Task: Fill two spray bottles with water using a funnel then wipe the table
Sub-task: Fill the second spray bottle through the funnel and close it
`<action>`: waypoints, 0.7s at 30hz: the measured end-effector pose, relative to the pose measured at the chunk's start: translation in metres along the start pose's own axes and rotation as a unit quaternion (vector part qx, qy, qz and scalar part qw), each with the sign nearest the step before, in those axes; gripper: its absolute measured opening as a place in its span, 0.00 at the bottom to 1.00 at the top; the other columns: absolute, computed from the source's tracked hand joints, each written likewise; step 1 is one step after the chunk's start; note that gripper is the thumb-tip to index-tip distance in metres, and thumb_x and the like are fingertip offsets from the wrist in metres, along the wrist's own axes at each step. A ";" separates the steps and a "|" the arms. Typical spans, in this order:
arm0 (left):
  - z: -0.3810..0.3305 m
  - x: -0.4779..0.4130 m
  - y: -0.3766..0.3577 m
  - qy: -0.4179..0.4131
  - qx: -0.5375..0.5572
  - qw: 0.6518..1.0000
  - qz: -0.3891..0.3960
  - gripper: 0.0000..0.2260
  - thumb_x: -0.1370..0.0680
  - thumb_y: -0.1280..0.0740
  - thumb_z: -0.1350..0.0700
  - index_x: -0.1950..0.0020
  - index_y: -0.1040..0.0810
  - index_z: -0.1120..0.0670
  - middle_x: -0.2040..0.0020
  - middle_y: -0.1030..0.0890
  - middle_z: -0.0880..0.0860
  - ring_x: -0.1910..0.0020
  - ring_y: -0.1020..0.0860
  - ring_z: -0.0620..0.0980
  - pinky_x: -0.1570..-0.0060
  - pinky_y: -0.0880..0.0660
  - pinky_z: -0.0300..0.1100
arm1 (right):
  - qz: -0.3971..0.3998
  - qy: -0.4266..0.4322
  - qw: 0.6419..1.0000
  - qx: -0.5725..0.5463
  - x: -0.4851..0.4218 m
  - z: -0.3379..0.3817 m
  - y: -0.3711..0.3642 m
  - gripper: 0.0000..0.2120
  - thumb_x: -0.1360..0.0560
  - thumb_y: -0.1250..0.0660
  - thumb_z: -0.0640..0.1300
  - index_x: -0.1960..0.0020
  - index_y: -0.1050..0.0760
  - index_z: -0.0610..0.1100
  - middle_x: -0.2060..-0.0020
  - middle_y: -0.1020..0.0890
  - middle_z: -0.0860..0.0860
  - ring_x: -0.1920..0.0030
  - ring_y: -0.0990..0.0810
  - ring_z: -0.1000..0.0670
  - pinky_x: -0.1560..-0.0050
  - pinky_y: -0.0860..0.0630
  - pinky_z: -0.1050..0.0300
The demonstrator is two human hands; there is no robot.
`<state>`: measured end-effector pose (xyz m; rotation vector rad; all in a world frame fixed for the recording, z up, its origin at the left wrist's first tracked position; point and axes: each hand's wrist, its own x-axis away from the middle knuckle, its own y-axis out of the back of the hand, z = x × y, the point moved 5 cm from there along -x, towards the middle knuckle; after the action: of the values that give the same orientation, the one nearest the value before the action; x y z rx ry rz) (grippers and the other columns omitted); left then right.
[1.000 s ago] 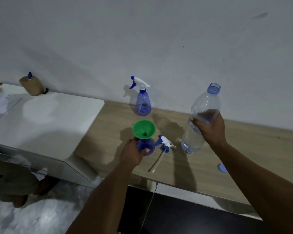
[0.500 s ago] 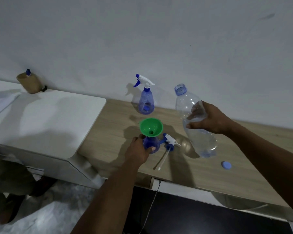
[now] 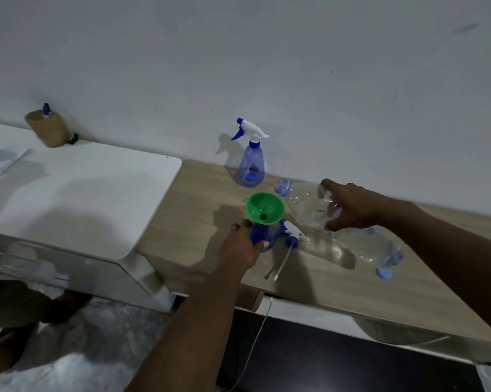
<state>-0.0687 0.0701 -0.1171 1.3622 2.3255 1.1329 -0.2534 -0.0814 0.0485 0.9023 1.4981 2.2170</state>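
Leftmost, the left grip (image 3: 243, 247) curls round the open spray bottle (image 3: 262, 236) on the bench (image 3: 199, 199), with the green funnel (image 3: 264, 207) in its neck just above that grip. Rightward, the right grip (image 3: 351, 206) clasps the tilted water bottle (image 3: 306, 202), whose mouth sits beside the funnel rim.

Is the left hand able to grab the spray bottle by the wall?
Probably not yet. The left hand grips the open bottle under the green funnel, which, with the tilted water bottle, blocks the way to the spray bottle.
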 end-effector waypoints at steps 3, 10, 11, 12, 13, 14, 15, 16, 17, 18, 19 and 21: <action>-0.001 0.000 0.000 0.004 -0.001 1.000 0.008 0.28 0.26 0.25 0.47 0.29 0.31 0.48 0.36 0.28 0.53 0.41 0.22 0.57 0.43 0.24 0.51 | 0.017 0.000 0.999 0.030 0.000 0.001 0.001 0.30 0.36 0.22 0.49 0.42 0.37 0.52 0.57 0.18 0.52 0.55 0.20 0.47 0.51 0.21 0.46; -0.001 0.000 0.001 0.000 -0.005 1.000 0.012 0.28 0.26 0.25 0.47 0.29 0.31 0.48 0.37 0.27 0.54 0.42 0.21 0.58 0.43 0.24 0.51 | 0.046 -0.007 0.995 0.084 -0.003 0.003 0.003 0.30 0.35 0.23 0.49 0.40 0.37 0.49 0.61 0.19 0.52 0.58 0.21 0.47 0.55 0.22 0.48; -0.002 0.000 0.001 0.000 -0.004 1.000 0.012 0.28 0.26 0.25 0.47 0.30 0.30 0.48 0.37 0.27 0.54 0.42 0.21 0.58 0.42 0.24 0.52 | 0.049 -0.009 0.995 0.089 -0.004 0.004 0.004 0.30 0.35 0.23 0.48 0.41 0.37 0.49 0.61 0.18 0.52 0.58 0.21 0.47 0.55 0.21 0.47; -0.002 0.001 0.001 -0.001 -0.003 1.000 0.011 0.28 0.26 0.25 0.47 0.30 0.30 0.48 0.37 0.27 0.54 0.42 0.22 0.58 0.42 0.24 0.52 | 0.052 -0.013 0.994 0.092 -0.004 0.004 0.004 0.30 0.34 0.23 0.48 0.41 0.37 0.49 0.60 0.18 0.51 0.58 0.21 0.47 0.56 0.21 0.48; -0.002 0.001 0.002 0.000 -0.005 1.000 0.011 0.28 0.26 0.25 0.47 0.30 0.30 0.48 0.37 0.27 0.54 0.41 0.22 0.58 0.41 0.24 0.53 | 0.056 -0.016 0.994 0.097 -0.004 0.005 0.003 0.30 0.34 0.23 0.48 0.41 0.37 0.49 0.59 0.19 0.50 0.58 0.21 0.47 0.56 0.21 0.48; -0.002 0.001 0.002 0.000 -0.006 1.000 0.010 0.28 0.26 0.25 0.46 0.30 0.30 0.48 0.37 0.27 0.54 0.41 0.22 0.58 0.41 0.25 0.52 | 0.059 -0.018 0.993 0.104 -0.004 0.006 0.003 0.30 0.34 0.23 0.48 0.40 0.38 0.49 0.58 0.19 0.50 0.57 0.21 0.47 0.56 0.22 0.49; -0.002 0.001 0.002 0.001 -0.007 1.000 0.010 0.28 0.26 0.25 0.46 0.29 0.30 0.48 0.37 0.27 0.54 0.41 0.22 0.58 0.41 0.25 0.52 | 0.063 -0.019 0.992 0.112 -0.004 0.006 0.003 0.30 0.34 0.23 0.48 0.40 0.38 0.49 0.57 0.20 0.50 0.57 0.21 0.47 0.56 0.22 0.49; -0.002 0.001 0.003 0.002 -0.007 1.000 0.010 0.28 0.26 0.25 0.46 0.29 0.31 0.48 0.37 0.27 0.54 0.41 0.22 0.58 0.42 0.25 0.52 | 0.066 -0.020 0.990 0.119 -0.004 0.007 0.003 0.31 0.34 0.23 0.49 0.39 0.38 0.49 0.57 0.20 0.50 0.57 0.21 0.47 0.57 0.23 0.50; -0.003 0.001 0.003 0.003 -0.008 1.000 0.011 0.28 0.26 0.25 0.46 0.29 0.31 0.48 0.37 0.27 0.54 0.40 0.22 0.57 0.42 0.25 0.52 | 0.069 -0.021 0.989 0.126 -0.004 0.008 0.003 0.31 0.34 0.23 0.49 0.39 0.38 0.49 0.56 0.21 0.50 0.57 0.22 0.47 0.58 0.23 0.51; -0.003 0.001 0.003 0.003 -0.009 1.000 0.013 0.28 0.26 0.26 0.46 0.29 0.31 0.48 0.37 0.27 0.54 0.40 0.22 0.57 0.42 0.25 0.51 | 0.070 -0.022 0.989 0.132 -0.004 0.009 0.004 0.31 0.33 0.23 0.49 0.39 0.38 0.49 0.57 0.21 0.50 0.57 0.22 0.47 0.59 0.24 0.52; -0.003 0.001 0.003 0.004 -0.010 1.000 0.014 0.28 0.26 0.26 0.46 0.29 0.31 0.48 0.36 0.27 0.54 0.40 0.22 0.57 0.42 0.25 0.51 | 0.071 -0.023 0.988 0.136 -0.004 0.009 0.004 0.31 0.33 0.23 0.48 0.38 0.38 0.49 0.57 0.21 0.50 0.58 0.22 0.47 0.59 0.25 0.51; -0.003 0.001 0.003 0.006 -0.010 1.000 0.015 0.28 0.26 0.26 0.46 0.29 0.31 0.48 0.36 0.28 0.54 0.40 0.22 0.57 0.42 0.25 0.52 | 0.074 -0.027 0.987 0.141 -0.004 0.010 0.005 0.31 0.34 0.23 0.48 0.38 0.38 0.48 0.58 0.22 0.50 0.58 0.22 0.46 0.60 0.24 0.51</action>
<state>-0.0689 0.0703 -0.1129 1.3903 2.3036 1.1739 -0.2435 -0.0787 0.0543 1.1846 1.8024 2.0921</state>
